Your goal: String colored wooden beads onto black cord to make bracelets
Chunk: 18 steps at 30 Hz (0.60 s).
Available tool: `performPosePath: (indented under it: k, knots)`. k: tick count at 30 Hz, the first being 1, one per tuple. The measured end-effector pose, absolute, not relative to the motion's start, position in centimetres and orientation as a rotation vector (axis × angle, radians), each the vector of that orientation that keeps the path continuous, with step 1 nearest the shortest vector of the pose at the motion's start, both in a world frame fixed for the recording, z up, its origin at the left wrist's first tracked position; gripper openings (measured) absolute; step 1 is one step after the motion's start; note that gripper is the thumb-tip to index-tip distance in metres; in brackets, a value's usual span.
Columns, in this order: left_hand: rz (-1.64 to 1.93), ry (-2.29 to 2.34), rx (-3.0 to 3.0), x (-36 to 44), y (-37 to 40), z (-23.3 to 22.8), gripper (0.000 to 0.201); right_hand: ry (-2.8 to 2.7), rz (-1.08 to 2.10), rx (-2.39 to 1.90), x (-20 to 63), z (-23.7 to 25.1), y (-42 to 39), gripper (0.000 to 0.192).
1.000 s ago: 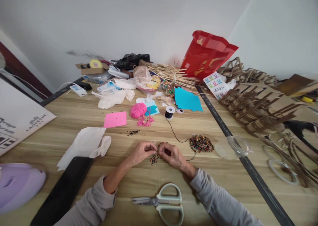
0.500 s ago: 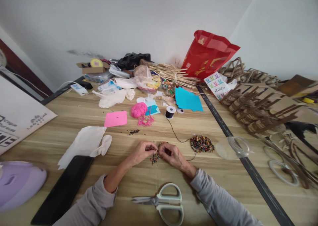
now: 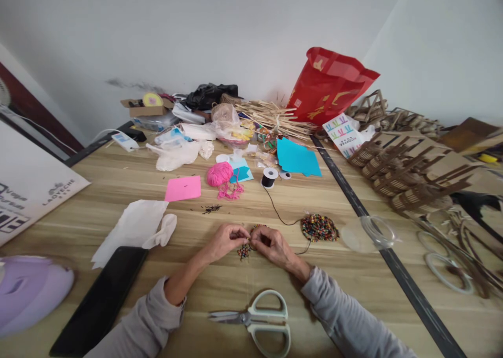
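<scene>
Over the table's middle, my left hand (image 3: 230, 240) and my right hand (image 3: 274, 246) meet fingertip to fingertip, both pinched. What the left fingertips hold is too small to make out. My right fingers grip a thin black cord, largely hidden by the hand. Below the fingertips lies a small pile of loose coloured beads (image 3: 243, 252), and a curve of strung beads (image 3: 258, 226) shows just behind the right fingers. To the right is a heap of strung multicoloured beads (image 3: 319, 227). Black cord runs to it from a white-ended spool (image 3: 269, 177).
Scissors (image 3: 269, 316) lie partly spread before me. At left are a black phone-like slab (image 3: 102, 297), white tissue (image 3: 133, 224) and a purple object (image 3: 33, 292). Pink yarn (image 3: 220, 174), a pink sheet (image 3: 183, 188) and small black pieces (image 3: 211, 209) lie farther back; clear tubing (image 3: 379, 232) lies right.
</scene>
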<state>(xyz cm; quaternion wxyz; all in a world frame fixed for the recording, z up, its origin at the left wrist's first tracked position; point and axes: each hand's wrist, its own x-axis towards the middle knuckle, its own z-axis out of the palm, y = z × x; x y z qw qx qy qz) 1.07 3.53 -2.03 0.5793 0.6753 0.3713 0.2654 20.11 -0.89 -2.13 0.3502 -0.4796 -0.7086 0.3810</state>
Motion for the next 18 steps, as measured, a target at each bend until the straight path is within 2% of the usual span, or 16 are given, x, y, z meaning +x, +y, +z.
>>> performPosePath:
  k: [18]
  knots:
    - [0.621, 0.870, 1.592, 1.07, 3.50, -1.85, 0.013, -1.837, 0.981, -1.247, 20.03, -2.02, -0.96, 0.013]
